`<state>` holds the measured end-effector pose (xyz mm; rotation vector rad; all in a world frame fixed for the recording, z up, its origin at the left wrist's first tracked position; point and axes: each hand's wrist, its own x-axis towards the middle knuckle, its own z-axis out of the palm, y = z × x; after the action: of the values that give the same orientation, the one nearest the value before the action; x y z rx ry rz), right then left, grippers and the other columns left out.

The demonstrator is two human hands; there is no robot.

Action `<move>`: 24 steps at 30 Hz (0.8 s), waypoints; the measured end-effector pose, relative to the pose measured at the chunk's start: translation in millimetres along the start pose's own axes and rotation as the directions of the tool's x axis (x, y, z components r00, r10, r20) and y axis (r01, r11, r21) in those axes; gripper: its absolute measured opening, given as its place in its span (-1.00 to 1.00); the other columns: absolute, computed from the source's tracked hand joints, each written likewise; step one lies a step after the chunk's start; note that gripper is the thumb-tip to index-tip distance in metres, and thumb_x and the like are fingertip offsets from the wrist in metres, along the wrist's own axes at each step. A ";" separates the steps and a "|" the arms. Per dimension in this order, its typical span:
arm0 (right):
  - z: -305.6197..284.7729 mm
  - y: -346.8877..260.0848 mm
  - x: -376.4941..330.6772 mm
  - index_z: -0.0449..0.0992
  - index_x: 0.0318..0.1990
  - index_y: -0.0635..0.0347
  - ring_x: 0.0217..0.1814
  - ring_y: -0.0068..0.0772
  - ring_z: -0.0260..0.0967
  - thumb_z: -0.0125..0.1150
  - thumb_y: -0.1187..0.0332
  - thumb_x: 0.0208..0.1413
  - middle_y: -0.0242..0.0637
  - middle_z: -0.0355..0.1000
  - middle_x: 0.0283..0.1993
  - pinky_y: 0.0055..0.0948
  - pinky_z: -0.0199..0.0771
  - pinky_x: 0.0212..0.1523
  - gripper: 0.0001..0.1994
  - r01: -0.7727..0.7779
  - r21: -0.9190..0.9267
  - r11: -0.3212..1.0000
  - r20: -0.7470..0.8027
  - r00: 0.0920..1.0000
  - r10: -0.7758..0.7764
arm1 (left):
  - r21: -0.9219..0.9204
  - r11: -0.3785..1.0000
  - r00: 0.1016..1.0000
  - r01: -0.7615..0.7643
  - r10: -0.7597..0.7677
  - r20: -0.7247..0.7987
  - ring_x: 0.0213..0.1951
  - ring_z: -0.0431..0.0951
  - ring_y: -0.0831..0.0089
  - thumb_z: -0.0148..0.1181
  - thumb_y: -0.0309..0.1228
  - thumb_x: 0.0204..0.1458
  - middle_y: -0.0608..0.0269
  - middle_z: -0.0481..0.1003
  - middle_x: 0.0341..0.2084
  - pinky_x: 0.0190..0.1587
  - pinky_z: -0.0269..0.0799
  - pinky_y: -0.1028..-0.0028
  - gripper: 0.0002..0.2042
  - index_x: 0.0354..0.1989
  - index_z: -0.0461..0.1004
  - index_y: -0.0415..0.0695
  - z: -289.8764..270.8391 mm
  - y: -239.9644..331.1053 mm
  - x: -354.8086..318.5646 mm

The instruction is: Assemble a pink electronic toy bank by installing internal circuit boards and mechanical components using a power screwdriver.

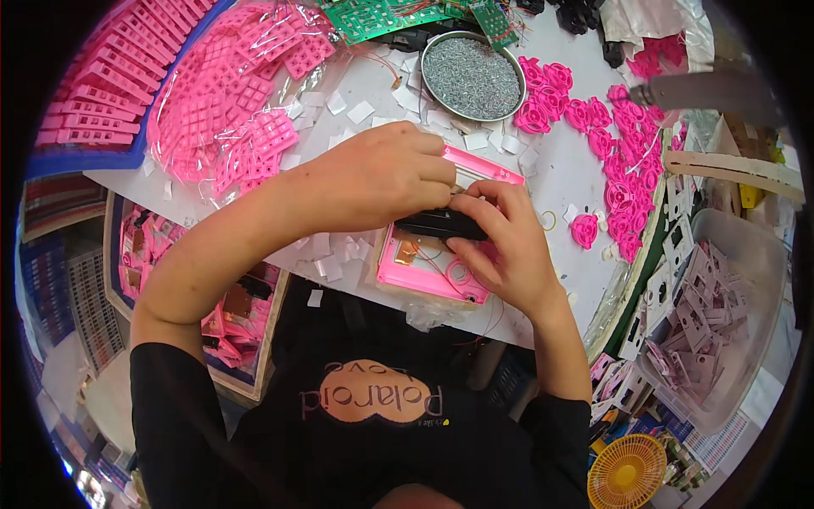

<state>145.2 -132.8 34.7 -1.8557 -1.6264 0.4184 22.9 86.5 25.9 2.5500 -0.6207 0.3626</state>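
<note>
A pink plastic casing (397, 273) lies at the near middle of the table, with thin red wires and a small brass-coloured disc or plate (407, 253) in it. Across its middle rests a long black plastic part (437, 224). My right hand (507, 242) grips this part's right end between thumb and fingers. From the left my left hand (405, 174) reaches over the casing's far half, its fingers curled down next to the black part. What those fingertips pinch is hidden beneath the hand.
Behind the casing stands a round metal bowl of small screws (472, 78). Pink keypad-like pieces (220, 102) fill a clear bag at left, beside a blue crate (127, 159). Pink ring-shaped parts (623, 195) lie at right, near a clear plastic bin (746, 339). Green circuit boards (381, 19) sit at the back.
</note>
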 end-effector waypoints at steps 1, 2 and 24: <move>-0.4 0.4 0.8 0.50 0.03 0.12 0.01 -0.06 0.34 0.44 0.45 -0.11 -0.18 0.38 -0.02 -0.17 0.42 -0.01 -0.54 0.008 -0.002 1.000 0.001 1.000 -0.008 | 0.032 0.999 1.000 -0.004 0.005 -0.009 -0.19 0.48 0.27 0.26 -0.42 -0.09 0.34 0.51 -0.27 -0.08 0.37 0.29 -0.83 -0.30 0.51 -0.11 0.2 2.1 -0.9; -0.9 0.4 1.3 0.50 0.02 0.12 0.01 -0.05 0.33 0.43 0.45 -0.10 -0.19 0.38 -0.03 -0.17 0.42 0.00 -0.55 0.016 -0.005 1.000 0.001 1.000 -0.016 | 0.065 0.998 1.000 -0.009 0.010 -0.017 -0.19 0.49 0.28 0.25 -0.42 -0.11 0.34 0.51 -0.26 -0.11 0.39 0.30 -0.82 -0.29 0.52 -0.11 0.6 7.0 -3.0; -6.0 -24.8 7.8 0.52 -0.04 0.11 0.05 -0.01 0.27 0.39 0.53 -0.12 -0.23 0.39 0.00 -0.17 0.46 0.00 -0.59 -0.014 -0.204 0.979 0.042 0.999 0.023 | -0.548 0.469 0.701 0.693 -0.618 0.358 -0.47 0.43 0.56 0.33 -0.34 0.05 0.27 0.53 -0.51 -0.40 0.35 0.48 -0.79 -0.25 0.61 -0.25 -4.4 16.2 2.9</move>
<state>131.3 -125.7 56.3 -2.0259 -1.7387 0.3123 16.9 75.1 37.0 1.8994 0.2447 -0.2564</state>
